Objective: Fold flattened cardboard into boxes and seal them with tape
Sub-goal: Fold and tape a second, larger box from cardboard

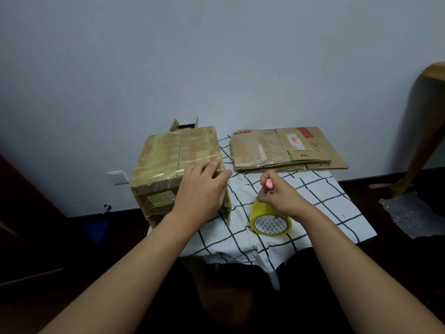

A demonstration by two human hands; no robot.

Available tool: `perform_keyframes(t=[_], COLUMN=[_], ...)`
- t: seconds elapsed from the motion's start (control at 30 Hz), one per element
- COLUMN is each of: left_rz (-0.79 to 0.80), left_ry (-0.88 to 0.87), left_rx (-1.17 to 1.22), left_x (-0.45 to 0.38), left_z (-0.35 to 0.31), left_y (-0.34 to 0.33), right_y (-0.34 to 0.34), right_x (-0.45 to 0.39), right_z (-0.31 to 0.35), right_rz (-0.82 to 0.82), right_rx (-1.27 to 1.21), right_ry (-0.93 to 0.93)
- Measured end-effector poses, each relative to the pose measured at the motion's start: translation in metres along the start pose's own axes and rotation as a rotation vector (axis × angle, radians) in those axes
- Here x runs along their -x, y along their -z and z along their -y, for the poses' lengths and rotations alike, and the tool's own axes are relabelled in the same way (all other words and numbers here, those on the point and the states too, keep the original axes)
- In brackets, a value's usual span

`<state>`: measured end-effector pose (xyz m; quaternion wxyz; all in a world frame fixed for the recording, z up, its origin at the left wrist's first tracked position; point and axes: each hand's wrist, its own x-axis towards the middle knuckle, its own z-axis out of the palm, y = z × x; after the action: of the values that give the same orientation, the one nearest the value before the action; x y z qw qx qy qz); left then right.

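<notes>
With 1 box [178,160] taped, left hand [202,189] flat on it, right hand [279,196] grasping a pink cutter [269,183], flattened cardboard [284,150] waits at 1 o'clock.

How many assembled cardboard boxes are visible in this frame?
2. A taped box sits under the left hand; a smaller open box stands behind it, mostly hidden. More could be concealed there.

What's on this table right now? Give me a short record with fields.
Surface: checked cloth
Folded box: stands at the left, heavily taped
Left hand: rests on the box's near right corner
Right hand: grip closed on a small pink tool
Tape roll: yellowish, under the right hand
Flat cardboard: stacked at the far right
</notes>
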<state>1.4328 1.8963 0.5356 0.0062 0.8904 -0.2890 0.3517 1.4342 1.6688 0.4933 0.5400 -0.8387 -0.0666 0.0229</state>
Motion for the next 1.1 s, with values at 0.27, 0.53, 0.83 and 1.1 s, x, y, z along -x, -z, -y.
perform_keyframes(t=[0.27,0.53,0.83,1.1], left_rz=[0.001,0.000,0.004,-0.001], left_ry=[0.012,0.013,0.016,0.034], left_rx=[0.019,0.032,0.041,0.050], left_x=[0.000,0.000,0.000,0.000], left_z=[-0.001,-0.001,-0.001,-0.003], left_y=[0.002,0.003,0.005,0.005], right_y=[0.006,0.005,0.003,-0.008], right_x=[0.003,0.005,0.005,0.004], right_z=[-0.001,0.001,-0.002,-0.004], right_rz=[-0.009,0.033,-0.059,-0.102], right_rx=[-0.044,0.237,0.374,0.374], right_ry=[-0.030,-0.017,-0.011,0.030])
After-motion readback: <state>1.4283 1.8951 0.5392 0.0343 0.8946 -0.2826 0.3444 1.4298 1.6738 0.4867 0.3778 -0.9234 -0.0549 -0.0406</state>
